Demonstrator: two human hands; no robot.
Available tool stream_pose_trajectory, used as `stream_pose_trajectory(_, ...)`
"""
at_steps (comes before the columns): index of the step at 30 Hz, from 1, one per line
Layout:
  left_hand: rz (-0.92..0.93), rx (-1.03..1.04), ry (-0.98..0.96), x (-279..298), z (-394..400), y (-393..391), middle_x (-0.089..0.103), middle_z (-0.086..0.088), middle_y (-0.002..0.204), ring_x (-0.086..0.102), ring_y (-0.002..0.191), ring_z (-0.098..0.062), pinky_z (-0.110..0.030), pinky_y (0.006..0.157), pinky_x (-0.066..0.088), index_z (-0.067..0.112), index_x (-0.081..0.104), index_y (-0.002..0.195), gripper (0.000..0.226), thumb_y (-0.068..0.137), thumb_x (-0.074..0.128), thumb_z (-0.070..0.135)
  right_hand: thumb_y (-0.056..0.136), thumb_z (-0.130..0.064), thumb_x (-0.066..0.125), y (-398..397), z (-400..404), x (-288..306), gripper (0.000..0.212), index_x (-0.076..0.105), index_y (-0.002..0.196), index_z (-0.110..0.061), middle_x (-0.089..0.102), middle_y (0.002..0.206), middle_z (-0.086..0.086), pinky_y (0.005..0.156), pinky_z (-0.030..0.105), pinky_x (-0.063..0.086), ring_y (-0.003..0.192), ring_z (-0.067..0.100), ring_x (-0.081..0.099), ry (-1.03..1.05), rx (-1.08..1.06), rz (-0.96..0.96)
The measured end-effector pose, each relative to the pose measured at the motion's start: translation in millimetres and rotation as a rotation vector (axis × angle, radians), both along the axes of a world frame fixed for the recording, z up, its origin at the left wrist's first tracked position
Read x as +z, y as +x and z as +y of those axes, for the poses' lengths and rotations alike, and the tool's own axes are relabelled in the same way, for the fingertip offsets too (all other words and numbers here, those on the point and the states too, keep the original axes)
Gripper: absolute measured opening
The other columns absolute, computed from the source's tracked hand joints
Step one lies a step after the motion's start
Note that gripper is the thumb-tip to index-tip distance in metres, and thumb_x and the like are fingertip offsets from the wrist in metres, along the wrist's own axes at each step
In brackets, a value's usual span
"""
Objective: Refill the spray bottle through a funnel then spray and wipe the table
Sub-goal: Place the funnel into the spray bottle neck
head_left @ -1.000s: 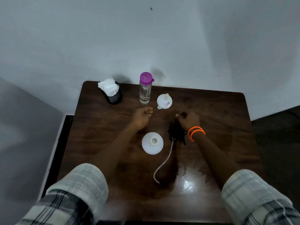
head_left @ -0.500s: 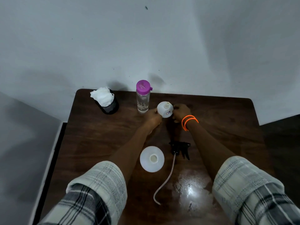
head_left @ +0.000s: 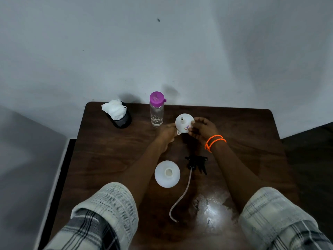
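Both hands grasp the white funnel [head_left: 184,124] above the far tabletop [head_left: 243,134]: left hand [head_left: 168,132] at its rim, right hand [head_left: 202,128] opposite; it looks light, rigid plastic, best held by the rim; the open spray bottle [head_left: 167,174] stands nearby, with clear room around.

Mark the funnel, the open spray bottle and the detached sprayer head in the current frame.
funnel [head_left: 183,124]: head view, on its white cone, spout pointing up.
spray bottle [head_left: 163,179]: head view, on its white shoulder beside the open neck.
sprayer head [head_left: 196,160]: head view, on the black trigger body, above its dip tube.
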State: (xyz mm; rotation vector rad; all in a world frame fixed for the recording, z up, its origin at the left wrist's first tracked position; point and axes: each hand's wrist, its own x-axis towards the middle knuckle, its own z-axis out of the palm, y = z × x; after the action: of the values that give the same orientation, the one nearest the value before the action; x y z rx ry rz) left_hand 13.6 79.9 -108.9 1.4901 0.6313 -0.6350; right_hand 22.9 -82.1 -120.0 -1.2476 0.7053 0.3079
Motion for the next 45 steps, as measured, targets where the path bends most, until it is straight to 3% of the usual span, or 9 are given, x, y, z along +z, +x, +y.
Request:
stream_pose_trajectory(5,0.047,0.135,-0.113,26.7,12.0,-17.6,0.059,0.000,0.089,0.054,0.079,-0.011,-0.026,0.075,0.055,0.016,0.066,0.108,0.014,0.099,0.057,0.019,0.092,0.005,0.063,-18.7,-7.4,33.0,0.023,0.066,0.106,-0.013,0.069,0.085,0.013,0.060,0.031,0.059,0.065,0.020,0.066,0.067,0.078,-0.114)
stream_pose_trajectory(11,0.050,0.315,-0.254,51.6,15.2,-49.6,0.064,-0.004,0.097,0.060,0.082,-0.013,-0.028,0.073,0.060,0.014,0.074,0.100,0.028,0.097,0.065,0.040,0.090,0.012,0.054,-40.1,-11.0,77.7,0.037,0.066,0.119,-0.008,0.067,0.083,0.013,0.058,0.031,0.057,0.060,0.017,0.058,0.155,0.281,-0.177)
stream_pose_trajectory(18,0.090,0.254,-0.437,91.1,43.1,-74.9,0.070,-0.010,0.093,0.069,0.081,-0.021,-0.027,0.065,0.061,0.006,0.069,0.095,0.023,0.095,0.070,0.029,0.081,0.017,0.043,-66.7,-1.1,123.7,0.040,0.073,0.098,-0.002,0.064,0.079,0.018,0.064,0.030,0.057,0.065,0.023,0.058,0.077,0.433,-0.273)
stream_pose_trajectory(24,0.117,0.062,-0.374,116.8,80.9,-82.7,0.071,-0.008,0.078,0.065,0.064,-0.012,-0.018,0.052,0.054,0.009,0.067,0.093,0.040,0.085,0.079,0.046,0.069,0.002,0.056,-80.8,17.8,145.8,0.026,0.079,0.073,-0.010,0.063,0.077,0.018,0.059,0.023,0.045,0.066,0.019,0.055,-0.281,0.692,-0.385)
stream_pose_trajectory(30,0.057,-0.017,-0.292,129.3,106.8,-90.4,0.073,-0.015,0.086,0.071,0.064,-0.014,-0.018,0.052,0.057,-0.008,0.066,0.124,0.039,0.089,0.075,0.008,0.078,0.002,0.062,-95.5,36.5,158.8,0.016,0.075,0.088,0.002,0.069,0.093,0.017,0.077,0.037,0.052,0.084,0.026,0.063,-0.391,0.844,-0.526)
stream_pose_trajectory(33,-0.007,0.013,-0.231,134.6,110.4,-99.5,0.074,-0.020,0.090,0.074,0.068,-0.019,-0.022,0.056,0.060,-0.010,0.068,0.115,0.031,0.086,0.074,-0.003,0.081,0.009,0.057,-109.9,45.2,164.2,0.031,0.072,0.107,0.002,0.073,0.105,0.012,0.079,0.028,0.057,0.093,0.018,0.069,-0.322,0.794,-0.498)
stream_pose_trajectory(37,-0.190,0.090,-0.079,140.0,107.1,-115.6,0.073,-0.020,0.103,0.076,0.081,-0.028,-0.033,0.063,0.062,0.002,0.068,0.095,0.023,0.078,0.081,-0.006,0.083,-0.001,0.060,-128.8,49.9,153.6,0.036,0.070,0.118,0.000,0.069,0.123,0.019,0.092,0.043,0.058,0.108,0.030,0.069,-0.186,0.588,-0.417)
stream_pose_trajectory(41,-0.294,0.129,0.035,140.5,99.8,-134.1,0.070,-0.008,0.099,0.076,0.082,-0.028,-0.034,0.061,0.064,0.011,0.064,0.099,0.034,0.076,0.083,-0.006,0.090,0.006,0.066,-149.2,48.7,142.4,0.035,0.068,0.123,-0.004,0.073,0.117,0.015,0.087,0.046,0.061,0.108,0.034,0.071,-0.211,0.489,-0.413)
stream_pose_trajectory(45,-0.198,0.108,-0.085,129.9,95.2,-144.4,0.068,-0.015,0.114,0.076,0.087,-0.033,-0.044,0.070,0.065,0.009,0.063,0.110,0.046,0.073,0.084,-0.008,0.087,0.009,0.068,-162.0,47.2,136.4,0.034,0.069,0.119,-0.005,0.074,0.111,0.020,0.086,0.054,0.060,0.104,0.040,0.071,-0.222,0.391,-0.399)
